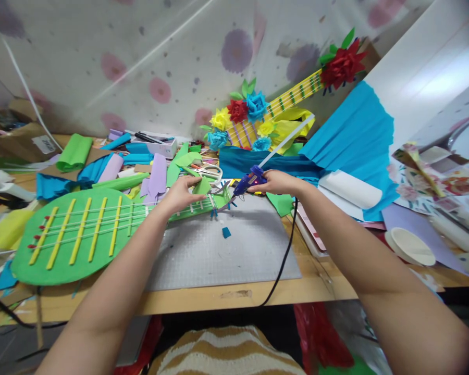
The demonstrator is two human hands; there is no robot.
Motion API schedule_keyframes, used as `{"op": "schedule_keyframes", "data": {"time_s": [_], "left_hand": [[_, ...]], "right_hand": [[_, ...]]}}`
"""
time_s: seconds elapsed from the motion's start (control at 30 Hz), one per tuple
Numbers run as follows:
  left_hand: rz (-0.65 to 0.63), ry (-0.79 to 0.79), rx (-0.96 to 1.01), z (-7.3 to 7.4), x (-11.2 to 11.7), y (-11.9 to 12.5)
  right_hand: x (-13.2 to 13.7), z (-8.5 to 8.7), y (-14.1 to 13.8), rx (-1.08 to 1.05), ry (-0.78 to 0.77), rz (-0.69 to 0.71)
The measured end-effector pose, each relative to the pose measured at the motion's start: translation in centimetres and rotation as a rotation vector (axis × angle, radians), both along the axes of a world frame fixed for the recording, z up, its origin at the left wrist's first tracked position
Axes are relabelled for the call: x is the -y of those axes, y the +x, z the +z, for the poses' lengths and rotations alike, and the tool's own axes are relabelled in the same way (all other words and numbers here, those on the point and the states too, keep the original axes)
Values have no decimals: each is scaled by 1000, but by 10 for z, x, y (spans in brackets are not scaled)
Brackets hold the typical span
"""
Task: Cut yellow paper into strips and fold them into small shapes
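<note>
A green paper pipa-like instrument [101,205] with yellow strips and white strings lies across the left of the table. Its narrow neck reaches under my left hand [181,195], which pinches a green paper leaf [202,186] between thumb and fingers. My right hand [278,182] grips a dark blue hot glue gun [250,180], a long white glue stick [287,139] jutting from its back. The nozzle points down left at the tip of the neck, close to the leaf; whether it touches cannot be made out. White-handled scissors [214,171] lie just behind the leaf.
A grey cutting mat [226,260] bears a small blue scrap [226,233]. The glue gun's black cord [284,260] drops over the table's front edge. Behind stands a yellow paper instrument [293,97] with paper flowers. Blue crepe paper [359,140] spreads at right; coloured scraps crowd the left.
</note>
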State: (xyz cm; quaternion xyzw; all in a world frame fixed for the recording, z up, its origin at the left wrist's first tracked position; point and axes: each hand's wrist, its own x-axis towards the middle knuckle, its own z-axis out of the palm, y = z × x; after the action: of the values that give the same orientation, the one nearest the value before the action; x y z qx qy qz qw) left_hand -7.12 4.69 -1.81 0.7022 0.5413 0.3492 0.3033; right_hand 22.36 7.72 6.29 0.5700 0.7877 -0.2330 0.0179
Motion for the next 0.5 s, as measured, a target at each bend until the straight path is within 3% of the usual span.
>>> {"op": "schedule_keyframes", "data": {"time_s": [0.5], "left_hand": [[-13, -3, 21, -3, -3, -3]], "right_hand": [[-5, -4, 0, -31, 55, -33]]}}
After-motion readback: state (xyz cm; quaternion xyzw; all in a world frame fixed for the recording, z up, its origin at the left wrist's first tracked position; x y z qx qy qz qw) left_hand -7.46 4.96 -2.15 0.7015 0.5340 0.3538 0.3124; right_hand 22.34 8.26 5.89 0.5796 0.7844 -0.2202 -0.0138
